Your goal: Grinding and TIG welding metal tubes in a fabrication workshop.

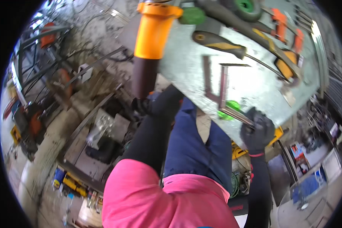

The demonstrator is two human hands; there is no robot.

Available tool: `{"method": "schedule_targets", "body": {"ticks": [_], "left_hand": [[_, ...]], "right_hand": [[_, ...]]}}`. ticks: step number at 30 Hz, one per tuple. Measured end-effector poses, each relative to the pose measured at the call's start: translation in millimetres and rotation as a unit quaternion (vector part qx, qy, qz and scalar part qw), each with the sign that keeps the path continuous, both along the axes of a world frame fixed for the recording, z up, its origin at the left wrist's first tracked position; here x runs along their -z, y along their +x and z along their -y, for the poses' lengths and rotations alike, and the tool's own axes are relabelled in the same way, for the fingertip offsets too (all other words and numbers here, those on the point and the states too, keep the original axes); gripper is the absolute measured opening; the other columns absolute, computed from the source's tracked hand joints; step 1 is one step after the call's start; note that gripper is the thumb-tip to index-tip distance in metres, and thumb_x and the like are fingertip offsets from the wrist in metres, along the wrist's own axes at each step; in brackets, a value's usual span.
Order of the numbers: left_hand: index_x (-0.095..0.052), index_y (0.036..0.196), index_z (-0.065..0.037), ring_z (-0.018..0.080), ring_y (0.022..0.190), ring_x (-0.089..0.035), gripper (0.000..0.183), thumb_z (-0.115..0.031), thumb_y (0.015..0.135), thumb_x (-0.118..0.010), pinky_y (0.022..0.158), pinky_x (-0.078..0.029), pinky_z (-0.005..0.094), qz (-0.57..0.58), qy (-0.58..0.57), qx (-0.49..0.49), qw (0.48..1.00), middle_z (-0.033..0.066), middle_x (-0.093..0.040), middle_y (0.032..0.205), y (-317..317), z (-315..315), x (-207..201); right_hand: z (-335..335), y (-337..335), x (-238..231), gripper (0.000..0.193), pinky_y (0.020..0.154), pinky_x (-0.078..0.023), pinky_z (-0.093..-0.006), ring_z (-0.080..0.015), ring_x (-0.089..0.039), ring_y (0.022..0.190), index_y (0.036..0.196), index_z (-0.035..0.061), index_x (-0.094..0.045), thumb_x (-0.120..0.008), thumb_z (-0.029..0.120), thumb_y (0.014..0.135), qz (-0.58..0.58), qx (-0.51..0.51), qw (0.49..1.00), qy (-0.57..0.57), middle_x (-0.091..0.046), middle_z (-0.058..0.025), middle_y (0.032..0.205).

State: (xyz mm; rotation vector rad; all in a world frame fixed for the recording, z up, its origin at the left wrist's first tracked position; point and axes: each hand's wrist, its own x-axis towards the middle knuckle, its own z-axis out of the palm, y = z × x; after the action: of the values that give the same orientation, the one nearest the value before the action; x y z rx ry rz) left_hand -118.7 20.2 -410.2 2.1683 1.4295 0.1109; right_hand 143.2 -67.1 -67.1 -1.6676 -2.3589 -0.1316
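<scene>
My right hand, in a black glove, closes round the near end of a thin metal bar bent into a C shape. The bar extends away over the pale table, with a dark matching shape beside it that looks like its shadow or reflection. Under its near bend shows a bright green round thing. My left hand, at the end of a black sleeve, is by the table's near left edge; its fingers are hidden. Close to it, an orange power tool with a dark brown rear part sticks out past the table's edge.
A screwdriver with a black and yellow handle lies across the table. Behind it are a long dark-handled tool, orange clamps and a green-centred wheel. Metal frames and scrap crowd the floor at the left.
</scene>
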Motion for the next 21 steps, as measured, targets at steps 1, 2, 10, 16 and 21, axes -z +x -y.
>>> {"method": "schedule_targets", "body": {"ticks": [1, 2, 10, 16, 21], "left_hand": [[-0.08, 0.112, -0.009, 0.0416, 0.101, -0.073, 0.028, -0.025, 0.099, -0.06, 0.088, -0.058, 0.0526, -0.011, 0.002, 0.005, 1.0, 0.0193, -0.076, 0.119, -6, -10, -1], [-0.08, 0.112, -0.009, 0.0416, 0.101, -0.073, 0.028, -0.025, 0.099, -0.06, 0.088, -0.058, 0.0527, -0.014, 0.008, 0.0, 1.0, 0.0193, -0.076, 0.118, -12, -14, -3], [-0.079, 0.112, -0.008, 0.0423, 0.101, -0.073, 0.028, -0.025, 0.099, -0.061, 0.088, -0.057, 0.053, -0.091, 0.068, -0.101, 0.988, 0.0198, -0.076, 0.117, -104, -140, -5], [-0.079, 0.112, -0.008, 0.0428, 0.101, -0.072, 0.028, -0.025, 0.1, -0.062, 0.088, -0.057, 0.0532, -0.146, 0.102, -0.177, 0.968, 0.0201, -0.076, 0.116, -167, -226, -10], [-0.078, 0.113, -0.007, 0.0432, 0.101, -0.072, 0.028, -0.025, 0.1, -0.063, 0.088, -0.057, 0.0534, -0.165, 0.08, -0.17, 0.968, 0.0203, -0.075, 0.116, -157, -183, 10]], "right_hand": [[-3, -8, -3, 0.021, 0.067, -0.057, -0.0447, -0.0306, -0.07, 0.081, 0.11, 0.0084, -0.068, -0.071, 0.024, 0.096, 0.024, 0.012, 0.999, -0.026, -0.069, -0.0094, 0.097], [-5, -10, -1, 0.022, 0.068, -0.056, -0.0431, -0.0292, -0.07, 0.08, 0.111, 0.007, -0.068, -0.069, 0.024, 0.097, 0.036, 0.014, 0.999, 0.009, -0.071, -0.0088, 0.098], [-7, -2, -4, 0.025, 0.067, -0.057, -0.0465, -0.0321, -0.07, 0.077, 0.114, 0.0031, -0.066, -0.062, 0.025, 0.105, 0.027, 0.015, 0.999, -0.042, -0.073, -0.0124, 0.099], [-12, 5, -6, 0.027, 0.065, -0.055, -0.0446, -0.0298, -0.069, 0.076, 0.115, 0.0047, -0.066, -0.063, 0.029, 0.103, 0.028, -0.013, 0.998, -0.048, -0.066, -0.0099, 0.096], [-13, 8, -3, 0.031, 0.062, -0.053, -0.043, -0.0275, -0.069, 0.073, 0.112, 0.0059, -0.067, -0.061, 0.036, 0.106, 0.027, -0.029, 0.998, -0.043, -0.063, -0.0088, 0.095]]}}
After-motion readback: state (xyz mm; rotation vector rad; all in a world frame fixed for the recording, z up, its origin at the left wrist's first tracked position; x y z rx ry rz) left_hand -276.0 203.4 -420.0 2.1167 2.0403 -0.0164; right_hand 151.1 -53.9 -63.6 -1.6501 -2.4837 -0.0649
